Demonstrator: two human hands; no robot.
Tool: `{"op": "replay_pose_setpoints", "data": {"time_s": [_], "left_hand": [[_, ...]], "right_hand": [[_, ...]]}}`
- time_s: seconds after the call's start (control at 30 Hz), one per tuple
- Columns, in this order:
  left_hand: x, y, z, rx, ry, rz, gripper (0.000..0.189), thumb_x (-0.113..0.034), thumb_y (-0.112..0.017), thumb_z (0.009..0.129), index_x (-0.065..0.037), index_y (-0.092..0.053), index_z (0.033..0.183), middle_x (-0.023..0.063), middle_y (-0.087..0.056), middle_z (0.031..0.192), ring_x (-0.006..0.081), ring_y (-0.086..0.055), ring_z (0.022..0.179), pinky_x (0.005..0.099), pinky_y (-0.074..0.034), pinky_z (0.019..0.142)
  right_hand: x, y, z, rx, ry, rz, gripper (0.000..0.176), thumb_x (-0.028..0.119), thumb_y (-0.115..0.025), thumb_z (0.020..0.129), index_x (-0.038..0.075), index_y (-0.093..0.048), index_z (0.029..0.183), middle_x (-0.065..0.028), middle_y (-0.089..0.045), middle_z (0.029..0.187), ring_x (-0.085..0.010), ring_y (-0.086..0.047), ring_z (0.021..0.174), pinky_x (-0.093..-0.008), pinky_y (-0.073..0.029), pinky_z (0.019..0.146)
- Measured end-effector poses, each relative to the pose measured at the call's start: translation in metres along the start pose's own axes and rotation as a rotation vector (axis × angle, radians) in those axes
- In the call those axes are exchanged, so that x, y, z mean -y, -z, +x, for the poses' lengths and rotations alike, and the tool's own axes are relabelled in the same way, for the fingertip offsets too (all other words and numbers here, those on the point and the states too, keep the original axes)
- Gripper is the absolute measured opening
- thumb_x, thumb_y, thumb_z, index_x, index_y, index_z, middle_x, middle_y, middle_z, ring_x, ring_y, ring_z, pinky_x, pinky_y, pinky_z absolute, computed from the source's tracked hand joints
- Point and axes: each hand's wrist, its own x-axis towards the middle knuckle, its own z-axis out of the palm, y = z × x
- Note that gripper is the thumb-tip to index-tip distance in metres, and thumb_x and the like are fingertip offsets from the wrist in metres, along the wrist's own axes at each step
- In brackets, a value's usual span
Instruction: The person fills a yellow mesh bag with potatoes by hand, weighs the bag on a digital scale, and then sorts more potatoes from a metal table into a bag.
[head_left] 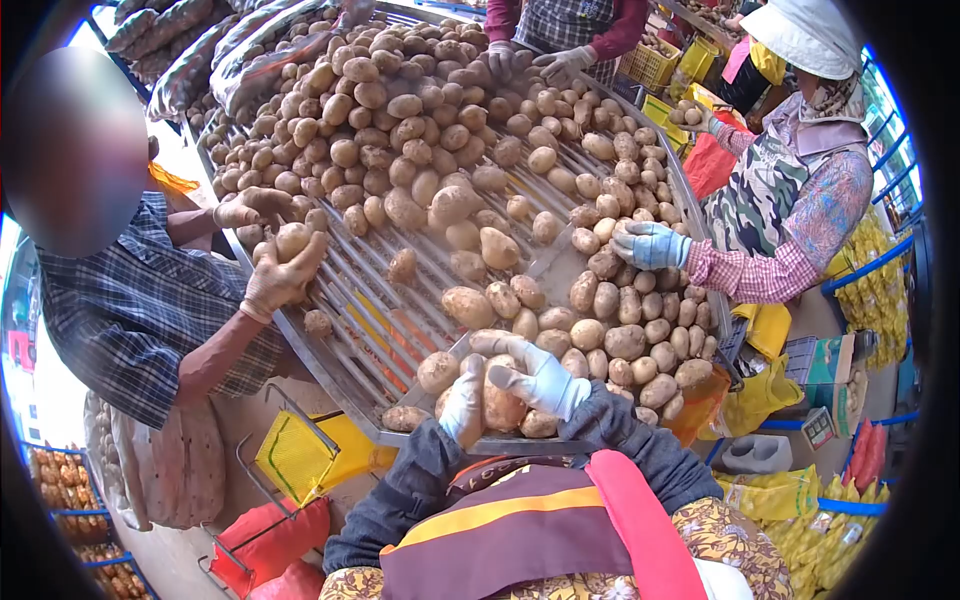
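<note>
At the near edge of a slatted metal sorting table, both of my hands wear white gloves. My left hand is closed against a large potato, pressing on its left side. From the right, my right hand curls over the same potato, with thumb and fingers bent around it. Another potato rests just beyond my left hand. To the right of my right hand lie several potatoes packed close together. My palms are partly hidden by the gloves' backs.
A big potato heap covers the table's far part. A person at left holds potatoes. A gloved co-worker's hand reaches in from the right; another person's hands are at the far edge. A yellow bag hangs below.
</note>
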Motion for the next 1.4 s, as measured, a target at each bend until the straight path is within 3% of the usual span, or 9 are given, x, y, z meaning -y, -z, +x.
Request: {"op": "replay_pose_setpoints", "data": {"time_s": [0.23,0.37,0.43,0.53,0.7,0.83,1.2,1.3,1.4], "left_hand": [[-0.005,-0.001,-0.007,0.106,0.034,-0.114,0.078,-0.071,-0.037,0.089,-0.007,-0.049,0.132,0.0096,-0.059,0.124,0.0213,-0.06,0.109,0.0344,-0.049,0.097],[-0.008,-0.003,-0.004,0.105,0.02,-0.118,0.075,-0.07,-0.04,0.089,-0.009,-0.046,0.134,0.0079,-0.057,0.124,0.0205,-0.057,0.112,0.0355,-0.048,0.097],[0.02,0.037,0.01,0.098,-0.552,0.728,0.055,-0.037,-0.056,0.096,-0.01,-0.039,0.141,0.0101,-0.045,0.142,0.0269,-0.049,0.125,0.0407,-0.04,0.105],[0.016,0.013,0.013,-0.045,0.011,-0.23,0.062,-0.052,-0.045,0.097,-0.01,-0.036,0.142,0.0104,-0.049,0.138,0.0249,-0.052,0.122,0.0403,-0.047,0.1],[-0.01,-0.016,0.0,-0.021,-0.029,0.034,0.067,-0.061,-0.03,0.098,-0.007,-0.046,0.134,0.0094,-0.06,0.121,0.0205,-0.063,0.105,0.0336,-0.053,0.09],[-0.014,-0.014,0.005,-0.014,-0.084,-0.1,0.062,-0.058,-0.033,0.099,-0.009,-0.044,0.134,0.0077,-0.059,0.121,0.0187,-0.062,0.104,0.0326,-0.053,0.088],[-0.036,-0.032,-0.003,0.068,0.034,-0.226,0.072,-0.063,-0.043,0.092,-0.011,-0.037,0.142,0.0099,-0.049,0.139,0.0264,-0.051,0.125,0.0454,-0.043,0.105],[-0.025,-0.002,0.004,0.023,0.043,-0.309,0.071,-0.063,-0.042,0.093,-0.009,-0.04,0.138,0.0091,-0.053,0.133,0.0232,-0.055,0.119,0.04,-0.046,0.101],[-0.029,0.017,-0.011,0.07,0.077,-0.305,0.067,-0.061,-0.045,0.093,-0.011,-0.042,0.137,0.0093,-0.056,0.127,0.0233,-0.058,0.113,0.0412,-0.049,0.097]], "right_hand": [[-0.007,0.014,0.005,-0.243,0.001,0.386,0.043,0.038,-0.063,0.092,0.0,-0.065,0.112,-0.0095,-0.057,0.128,-0.0157,-0.056,0.113,-0.0295,-0.043,0.098],[0.027,-0.015,-0.011,-0.06,0.533,-0.971,0.051,0.044,-0.06,0.091,0.01,-0.056,0.129,-0.0155,-0.045,0.14,-0.035,-0.039,0.133,-0.0491,-0.03,0.111],[0.02,-0.03,-0.012,-0.012,0.546,-1.267,0.054,0.034,-0.067,0.079,0.014,-0.058,0.128,-0.0139,-0.043,0.143,-0.0379,-0.038,0.134,-0.0568,-0.025,0.111],[0.014,-0.02,0.01,-0.149,0.446,-1.086,0.041,0.022,-0.065,0.078,0.008,-0.063,0.117,-0.0164,-0.052,0.135,-0.0381,-0.045,0.127,-0.0469,-0.034,0.108],[-0.01,0.03,0.058,-0.265,-0.329,-0.55,0.035,0.03,-0.052,0.097,0.0,-0.061,0.114,-0.0208,-0.067,0.102,-0.0332,-0.063,0.099,-0.0362,-0.049,0.089],[0.005,0.014,0.037,-0.207,0.349,-0.697,0.044,0.029,-0.066,0.088,0.002,-0.057,0.122,-0.0224,-0.059,0.118,-0.0364,-0.055,0.115,-0.0416,-0.043,0.1],[-0.008,0.005,0.053,-0.25,-0.224,0.391,0.037,0.034,-0.052,0.099,0.001,-0.061,0.112,-0.0103,-0.065,0.108,-0.0158,-0.061,0.101,-0.0316,-0.051,0.091],[0.03,-0.022,0.047,0.006,0.475,-0.972,0.038,0.035,-0.059,0.094,0.005,-0.062,0.117,-0.0125,-0.063,0.112,-0.0347,-0.057,0.108,-0.0414,-0.041,0.1],[-0.012,-0.016,0.061,0.022,0.167,-0.831,0.033,0.031,-0.059,0.091,0.006,-0.063,0.112,-0.0151,-0.064,0.106,-0.0384,-0.058,0.103,-0.0416,-0.044,0.094]]}}
